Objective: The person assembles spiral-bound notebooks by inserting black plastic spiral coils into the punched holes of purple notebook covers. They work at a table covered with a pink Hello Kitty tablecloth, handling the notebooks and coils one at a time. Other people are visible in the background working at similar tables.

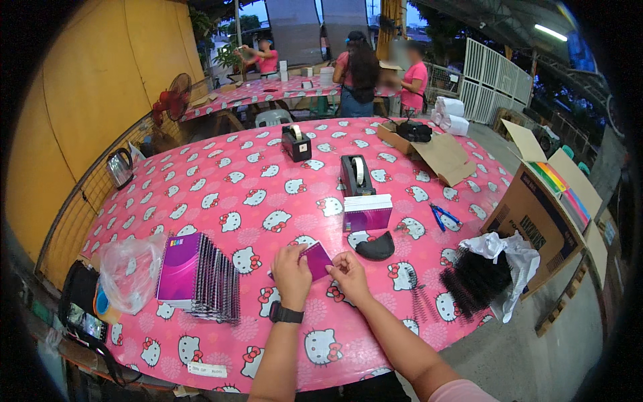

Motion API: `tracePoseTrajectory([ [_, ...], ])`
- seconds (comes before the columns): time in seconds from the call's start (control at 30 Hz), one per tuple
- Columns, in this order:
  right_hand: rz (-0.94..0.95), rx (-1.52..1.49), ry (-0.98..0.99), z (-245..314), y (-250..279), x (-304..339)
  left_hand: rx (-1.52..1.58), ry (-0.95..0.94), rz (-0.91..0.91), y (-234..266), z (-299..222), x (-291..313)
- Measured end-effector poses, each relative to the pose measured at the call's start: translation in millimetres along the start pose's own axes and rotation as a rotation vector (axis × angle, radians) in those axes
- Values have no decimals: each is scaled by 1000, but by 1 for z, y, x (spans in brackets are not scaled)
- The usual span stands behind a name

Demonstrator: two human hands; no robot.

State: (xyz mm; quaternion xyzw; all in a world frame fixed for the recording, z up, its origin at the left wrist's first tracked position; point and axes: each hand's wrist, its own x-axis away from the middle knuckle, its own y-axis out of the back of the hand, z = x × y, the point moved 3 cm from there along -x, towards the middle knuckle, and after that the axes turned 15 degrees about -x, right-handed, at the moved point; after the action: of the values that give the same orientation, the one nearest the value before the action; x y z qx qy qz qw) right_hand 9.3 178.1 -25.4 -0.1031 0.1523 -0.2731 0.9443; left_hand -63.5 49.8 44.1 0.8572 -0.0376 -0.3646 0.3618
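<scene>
A small purple notebook (317,260) lies tilted between my hands over the middle of the table's near side. My left hand (293,275), with a dark watch at the wrist, is closed on its left side. Pinched fingers of my right hand (349,273) grip its lower right edge; whether they also hold a coil I cannot make out. To the left stands a row of spiral-bound purple notebooks (199,275). Beyond my hands sits a stack of purple notebooks (367,214), with a black pouch (375,247) just in front. Loose black binding coils (474,285) pile up at the right.
Two tape dispensers (296,143) stand farther back on the pink patterned table (261,221). Blue-handled pliers (444,217) lie right of the stack. An open cardboard box (532,224) is at the right edge; a clear plastic bag (132,271) lies left. Several people work at a far table.
</scene>
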Motion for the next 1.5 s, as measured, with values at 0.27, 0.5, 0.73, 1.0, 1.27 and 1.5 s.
tracePoseTrajectory([
  [0.27, 25, 565, 55, 28, 21, 17, -7, -368, -41, -7, -14, 12],
  [0.5, -568, 1462, 214, 117, 111, 94, 82, -462, 48, -9, -28, 18],
  [0.73, -355, 1255, 43, 88, 150, 99, 84, -447, 59, -8, -33, 22],
  [1.0, -435, 1282, 99, 115, 155, 81, 95, -474, 41, -4, -28, 22],
  [1.27, -69, 770, 244, 119, 135, 75, 161, -482, 98, -10, -32, 23],
  [1.5, 36, 497, -97, 121, 67, 65, 199, -503, 226, -5, -35, 21],
])
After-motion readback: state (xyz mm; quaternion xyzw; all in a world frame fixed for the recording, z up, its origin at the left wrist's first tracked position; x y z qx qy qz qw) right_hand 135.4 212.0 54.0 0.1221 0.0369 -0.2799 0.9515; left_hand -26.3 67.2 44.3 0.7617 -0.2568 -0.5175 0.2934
